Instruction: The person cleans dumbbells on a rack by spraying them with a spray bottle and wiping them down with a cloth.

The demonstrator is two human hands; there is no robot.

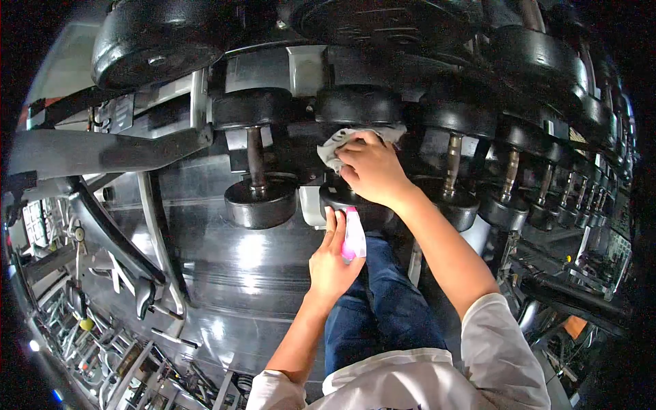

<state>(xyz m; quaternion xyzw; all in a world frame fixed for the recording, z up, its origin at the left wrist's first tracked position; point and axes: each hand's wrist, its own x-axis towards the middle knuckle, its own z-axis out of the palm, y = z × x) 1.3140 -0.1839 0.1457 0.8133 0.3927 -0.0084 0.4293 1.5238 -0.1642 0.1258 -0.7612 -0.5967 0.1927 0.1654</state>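
Note:
My right hand (374, 167) presses a grey-white cloth (333, 145) onto the middle dumbbell (358, 106), over its handle and against the lower side of its far head. The handle is hidden beneath hand and cloth. In my left hand (335, 256) is a white and pink bottle (354, 236), its fingers pressed along the side, just below the near head of the same dumbbell. Another black dumbbell (255, 157) rests to the left with its metal handle showing, and one more (452, 164) lies to the right.
Larger black weights (160, 44) sit on a rack level above. More dumbbells (510, 171) run off to the right. A grey metal frame (102, 152) stands at the left, with gym machines (116, 369) at the lower left. Dark shiny floor (239, 294) shows below.

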